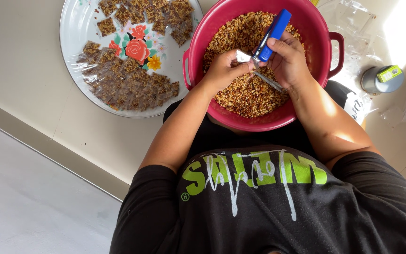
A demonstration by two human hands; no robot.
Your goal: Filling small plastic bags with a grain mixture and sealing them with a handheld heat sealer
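Head view, right hand [285, 59] gripping blue stapler [272, 35], left hand [222, 70] pinching possibly small packet [243, 57]

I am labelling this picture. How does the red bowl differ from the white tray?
The red bowl is deep, with handles; the white tray is flat, with painted flowers. The bowl holds loose brown crumbs; the tray holds small filled clear packets. The bowl is beneath both hands; the tray lies apart. Both are round.

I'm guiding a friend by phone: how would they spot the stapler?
Find the big red bowl of chopped nut mix. Above it, the right hand grips the stapler. It is the only bright blue thing there, slanting up past the fingers.
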